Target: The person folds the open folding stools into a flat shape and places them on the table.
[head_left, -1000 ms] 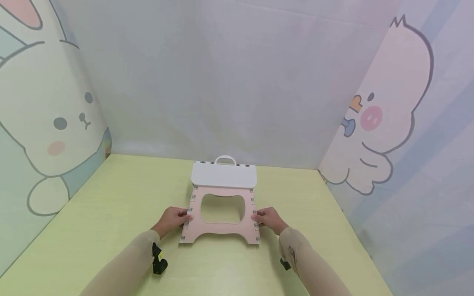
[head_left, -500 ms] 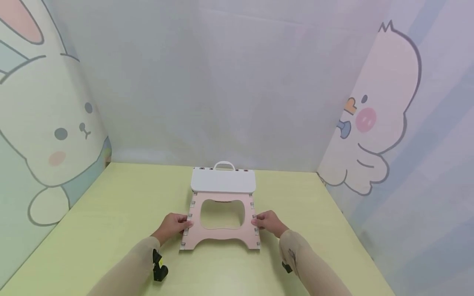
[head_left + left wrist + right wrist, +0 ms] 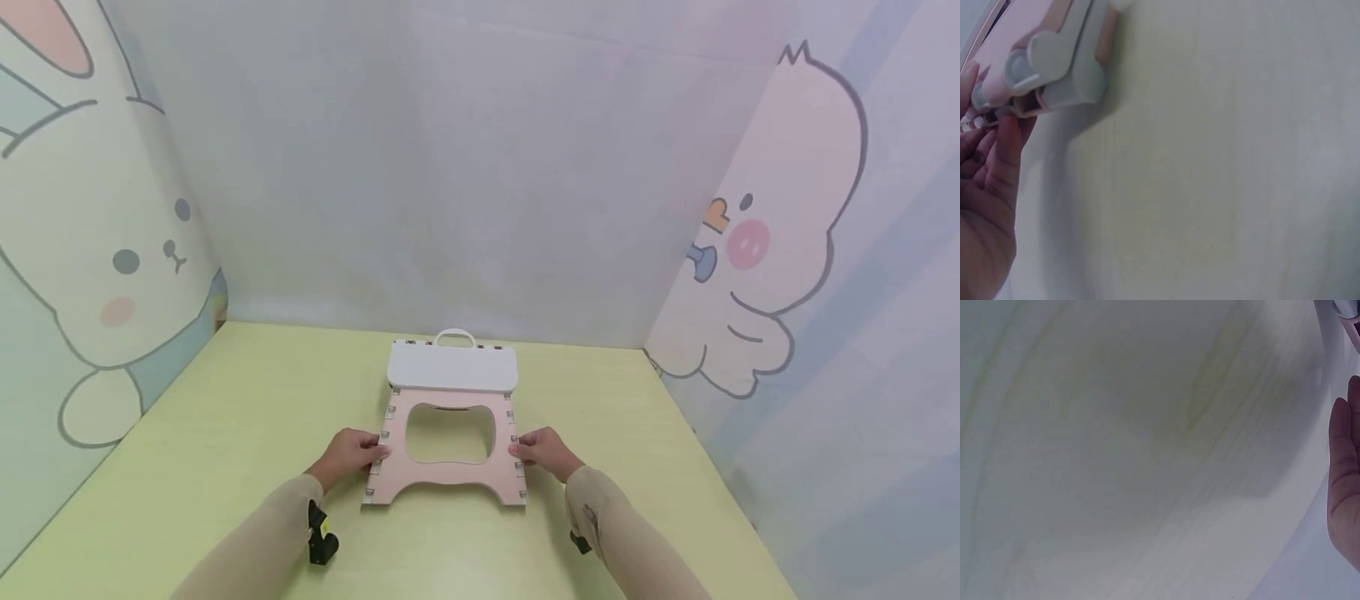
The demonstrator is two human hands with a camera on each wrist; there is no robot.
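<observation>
A folding step stool point(image 3: 450, 472) with a white top, a pink leg panel and a white carry handle point(image 3: 454, 337) is in the middle of the head view. The panel has a large cutout and faces me. My left hand point(image 3: 348, 456) pinches its left edge, thumb on the front face. On the opposite edge my right hand point(image 3: 549, 452) pinches likewise. In the left wrist view the left hand point(image 3: 988, 200) grips beside the grey and pink hinge parts point(image 3: 1054, 62). Only part of the right hand point(image 3: 1345, 481) shows in the right wrist view, with a stool corner point(image 3: 1349, 309) above it.
The stool is over a pale yellow-green table point(image 3: 225, 417). A grey-white curtain point(image 3: 450, 167) hangs behind its back edge. Printed cloth walls with a rabbit point(image 3: 112, 217) and a chick point(image 3: 795, 200) flank the left and right sides.
The head view has tilted slightly, so table and stool sit a little lower in it. Both hands keep their hold on the stool's edges.
</observation>
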